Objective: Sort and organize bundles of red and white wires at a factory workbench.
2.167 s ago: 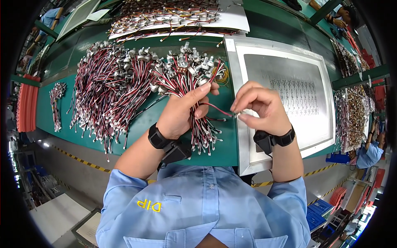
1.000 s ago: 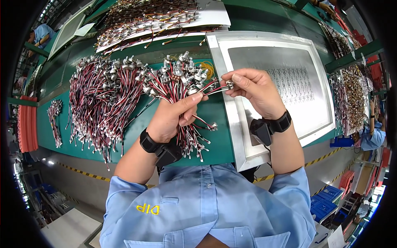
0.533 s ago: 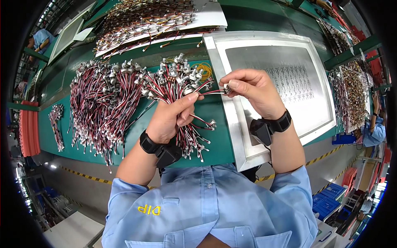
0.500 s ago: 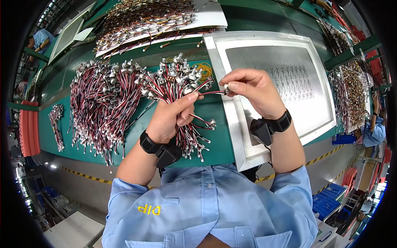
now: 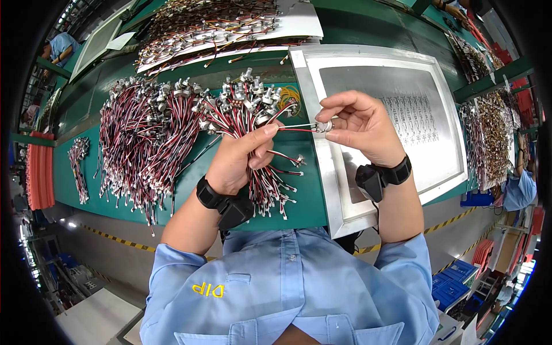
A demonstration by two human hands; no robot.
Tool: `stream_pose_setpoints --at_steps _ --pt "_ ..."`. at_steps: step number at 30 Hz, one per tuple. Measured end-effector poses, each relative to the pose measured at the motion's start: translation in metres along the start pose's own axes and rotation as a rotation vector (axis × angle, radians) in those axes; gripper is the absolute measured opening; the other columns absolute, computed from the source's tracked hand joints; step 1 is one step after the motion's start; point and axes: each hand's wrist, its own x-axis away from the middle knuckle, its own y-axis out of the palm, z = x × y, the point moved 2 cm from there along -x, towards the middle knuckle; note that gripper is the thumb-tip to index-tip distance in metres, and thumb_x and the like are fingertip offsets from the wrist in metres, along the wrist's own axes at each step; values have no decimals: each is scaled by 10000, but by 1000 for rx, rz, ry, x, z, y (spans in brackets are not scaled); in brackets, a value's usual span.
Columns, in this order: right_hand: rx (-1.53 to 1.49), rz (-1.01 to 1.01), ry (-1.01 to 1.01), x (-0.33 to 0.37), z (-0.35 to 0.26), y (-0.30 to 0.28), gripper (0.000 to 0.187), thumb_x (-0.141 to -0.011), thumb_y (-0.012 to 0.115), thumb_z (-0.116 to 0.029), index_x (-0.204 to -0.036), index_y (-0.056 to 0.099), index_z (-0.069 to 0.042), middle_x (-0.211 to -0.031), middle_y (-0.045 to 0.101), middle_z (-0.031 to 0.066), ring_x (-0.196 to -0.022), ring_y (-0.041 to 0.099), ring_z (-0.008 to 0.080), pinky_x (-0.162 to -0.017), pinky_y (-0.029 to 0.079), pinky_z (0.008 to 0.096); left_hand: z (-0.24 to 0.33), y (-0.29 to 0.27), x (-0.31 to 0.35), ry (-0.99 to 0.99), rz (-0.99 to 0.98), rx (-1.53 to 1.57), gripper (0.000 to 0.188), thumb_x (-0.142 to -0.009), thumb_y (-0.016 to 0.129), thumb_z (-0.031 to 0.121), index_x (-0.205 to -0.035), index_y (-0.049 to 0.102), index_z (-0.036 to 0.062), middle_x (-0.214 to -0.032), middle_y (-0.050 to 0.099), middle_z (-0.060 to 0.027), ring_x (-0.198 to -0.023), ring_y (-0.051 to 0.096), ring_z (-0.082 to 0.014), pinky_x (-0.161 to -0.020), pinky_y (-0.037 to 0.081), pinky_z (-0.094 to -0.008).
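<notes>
A small round metal component like a potentiometer [image 5: 324,126] is pinched between the thumb and fingers of my right hand [image 5: 368,129], above the frame's left edge. Its thin wires [image 5: 298,127], red, white and dark, run stretched leftward to my left hand [image 5: 238,158]. That hand is closed on them, thumb against bent index finger. Under and behind it lies a bundle of similar wired components [image 5: 250,100], metal heads away from me, white plugs toward me. Whether my left hand also grips part of this bundle is hidden.
A larger pile of wired components [image 5: 144,126] lies to the left, with a small bunch [image 5: 79,167] farther left. On the right rests a metal-framed screen [image 5: 339,195]. Behind, white boards [image 5: 302,23] carry more wired parts. A yellow wire coil [image 5: 290,96] sits behind the bundle.
My right hand has shifted slightly right with the component, and its fingers have opened out a little around it. The wires between the hands now show separated. My left hand stays nearly in place.
</notes>
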Motion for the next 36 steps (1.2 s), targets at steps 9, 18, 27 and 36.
stream_pose_setpoints --at_steps 9,18,27,36 --pt "137 -285 373 6 -6 -6 319 -784 639 15 -1092 556 28 -994 618 93 -944 585 128 -818 478 245 1 3 2 105 -43 11 217 -902 528 152 -1022 539 -28 -609 469 18 -437 321 -35 -439 266 -211" --pt "48 228 109 -7 11 6 189 -879 581 -137 -1007 620 -2 -943 647 68 -838 600 118 -743 493 249 -6 4 7 -24 -237 2 249 -937 493 198 -1032 535 -28 -596 451 22 -436 304 -37 -439 254 -209" --pt "131 156 85 -3 8 -3 208 -879 596 -147 -1025 637 -5 -935 656 70 -793 603 102 -723 502 234 -5 5 3 -43 -58 -2 288 -923 531 205 -1021 560 -64 -521 382 43 -421 304 -39 -404 233 -206" --pt "71 157 132 -4 11 -5 214 -872 606 -143 -1023 638 6 -916 660 74 -754 614 103 -707 517 233 -3 5 4 -44 -16 -33 265 -915 528 163 -1004 540 -87 -510 365 40 -401 274 -47 -403 219 -219"
